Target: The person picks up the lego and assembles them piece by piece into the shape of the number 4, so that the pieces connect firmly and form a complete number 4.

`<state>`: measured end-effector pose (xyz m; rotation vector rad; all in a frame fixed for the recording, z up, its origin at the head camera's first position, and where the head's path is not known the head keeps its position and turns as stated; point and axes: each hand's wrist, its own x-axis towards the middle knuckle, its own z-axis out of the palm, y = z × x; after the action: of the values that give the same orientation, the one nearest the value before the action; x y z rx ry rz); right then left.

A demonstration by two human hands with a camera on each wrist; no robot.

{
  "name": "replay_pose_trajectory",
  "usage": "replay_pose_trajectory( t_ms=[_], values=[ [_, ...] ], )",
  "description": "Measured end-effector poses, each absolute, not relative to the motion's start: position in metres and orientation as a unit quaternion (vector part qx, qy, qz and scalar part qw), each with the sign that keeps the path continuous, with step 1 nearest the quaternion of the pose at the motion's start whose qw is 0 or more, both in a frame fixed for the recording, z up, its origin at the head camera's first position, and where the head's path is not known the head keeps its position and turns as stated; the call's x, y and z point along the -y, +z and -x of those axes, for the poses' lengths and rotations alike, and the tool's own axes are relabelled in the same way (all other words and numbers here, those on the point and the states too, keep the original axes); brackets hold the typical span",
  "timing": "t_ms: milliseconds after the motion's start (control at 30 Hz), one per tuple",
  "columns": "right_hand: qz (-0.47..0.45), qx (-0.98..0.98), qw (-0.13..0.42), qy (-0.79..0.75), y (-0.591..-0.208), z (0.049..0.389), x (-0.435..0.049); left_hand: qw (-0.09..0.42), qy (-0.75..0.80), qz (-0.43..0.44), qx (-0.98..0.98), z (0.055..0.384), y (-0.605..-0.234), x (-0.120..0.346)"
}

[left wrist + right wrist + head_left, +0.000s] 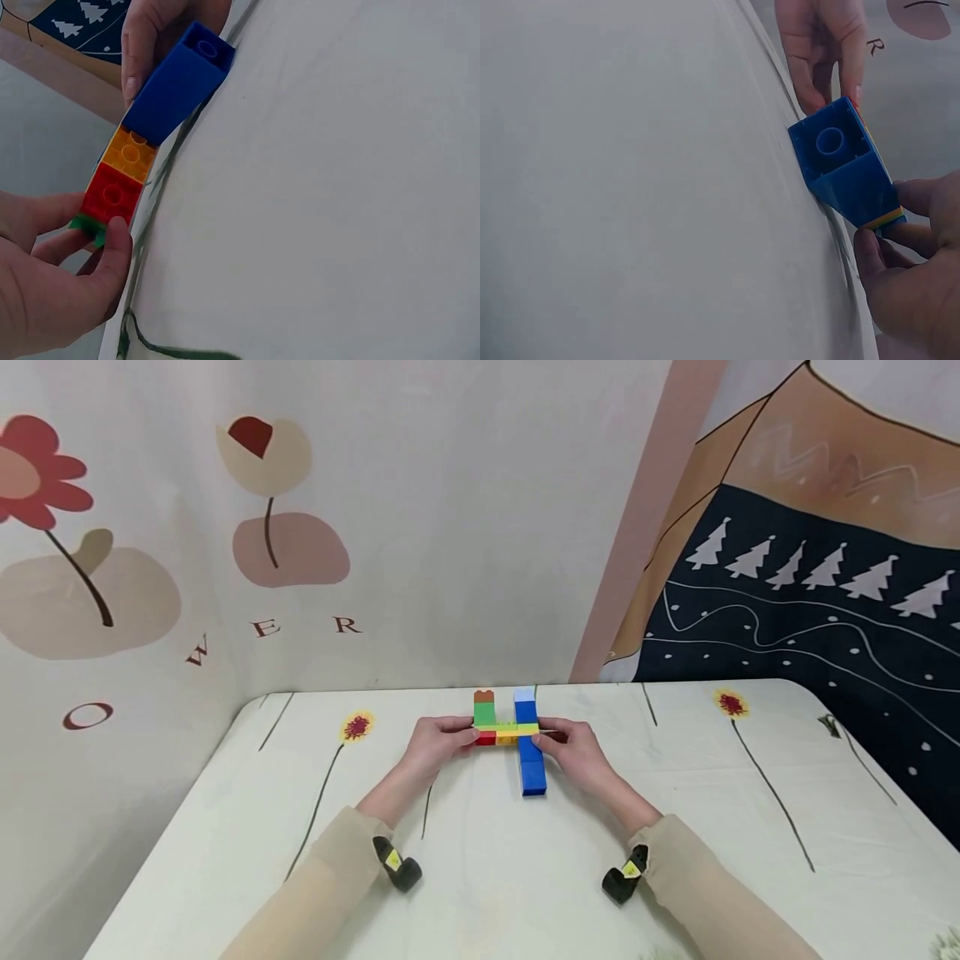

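A building-block assembly [507, 734] is held between both hands near the far part of the table. It has a yellow-green crosswise row, a green block [484, 714] topped with brown on the left, and a column of blue blocks [532, 775] on the right. My left hand [431, 747] pinches the left end, with its thumb at the red block [112, 195]. From the other side, my right hand [579, 752] pinches the assembly beside the blue column. Hollow undersides of the red, orange and blue blocks face the left wrist view.
A white tablecloth [487, 877] printed with flowers covers the table. Behind it hangs a pale curtain [465, 527] with flower prints, and a dark cloth with white trees [810, 618] is at the right. Dark wrist cameras [405, 872] sit at both sleeves.
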<state>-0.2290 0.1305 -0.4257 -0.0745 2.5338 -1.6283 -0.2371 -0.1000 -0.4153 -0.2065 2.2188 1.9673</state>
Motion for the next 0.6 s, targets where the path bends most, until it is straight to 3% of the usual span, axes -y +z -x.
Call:
replay_pose_trajectory(
  t_ms=[600],
  values=[
    [-0.002, -0.834, 0.066, -0.548, -0.430, 0.236, -0.128, 0.067, 0.625, 0.090, -0.772, 0.238, -0.425, 0.097]
  ],
)
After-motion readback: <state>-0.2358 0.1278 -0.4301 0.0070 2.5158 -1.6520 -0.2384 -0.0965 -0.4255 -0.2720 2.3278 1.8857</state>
